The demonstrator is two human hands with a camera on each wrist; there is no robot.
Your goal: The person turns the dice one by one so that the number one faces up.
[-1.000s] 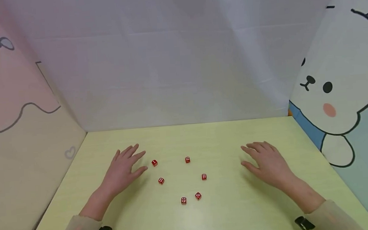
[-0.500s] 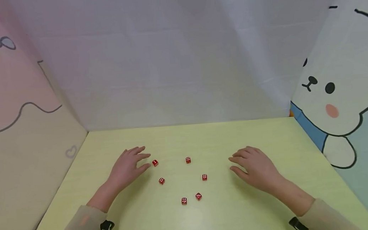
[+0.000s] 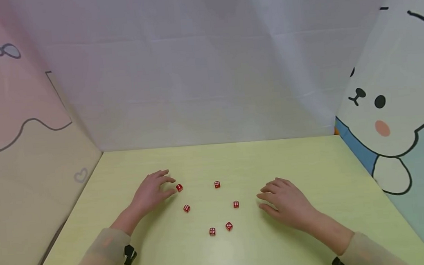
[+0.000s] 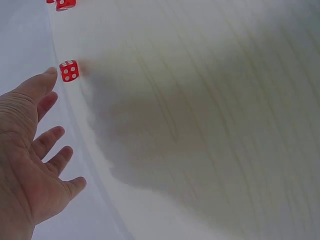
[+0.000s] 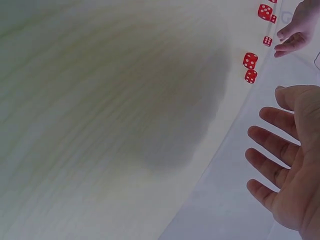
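Observation:
Several small red dice with white pips lie scattered over the middle of the table. My left hand (image 3: 152, 193) is over the left side, thumb and forefinger tips right beside the back left die (image 3: 179, 187). Below that one is another die (image 3: 186, 208). My right hand (image 3: 286, 203) hovers at the right, fingers loosely spread, holding nothing. Closest to it is the right-hand die (image 3: 236, 204), a short gap from its fingertips. One die (image 3: 217, 184) lies at the back centre; two more, a left die (image 3: 212, 231) and a right die (image 3: 229, 226), are nearer the front.
The pale yellow table (image 3: 258, 158) is bounded behind by a white cloth (image 3: 209, 87). A pink and cream panel (image 3: 26, 170) stands at the left, and a panel with a cartoon animal (image 3: 400, 127) at the right. Black straps show at both sleeves.
My left hand has moved right, towards the back left die, its fingers drawing closer together. My right hand has come left and nearer the front. The dice stay where they were.

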